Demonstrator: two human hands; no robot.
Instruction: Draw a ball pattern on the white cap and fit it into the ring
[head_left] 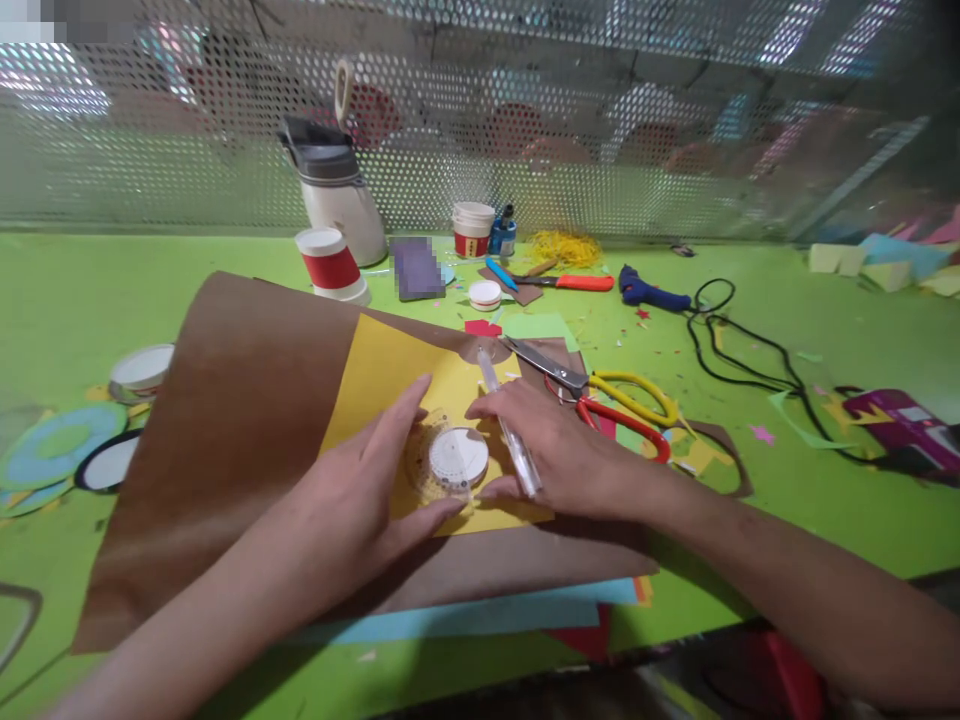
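Note:
A clear half-round protractor (421,470) lies over the left part of a white round lid (466,456) on a yellow paper sheet (367,385). My left hand (367,475) brackets the protractor, thumb at its lower end and fingers at its upper end. On the other side, my right hand (555,440) is closed around a clear-barrelled pen (523,465), which slants across the fingers. The right thumb and forefinger reach toward the lid's right edge; contact there I cannot tell. Beneath the yellow sheet is a large brown paper sheet (255,400), curled up at the left.
Scissors (577,383) with yellow and red handles lie right of my right hand. Farther back stand a jug (341,200), a red-and-white cup (330,265) and a small tub (472,230). A blue glue gun (649,290) trails black cord. Perforated metal (450,130) borders the green table (750,340).

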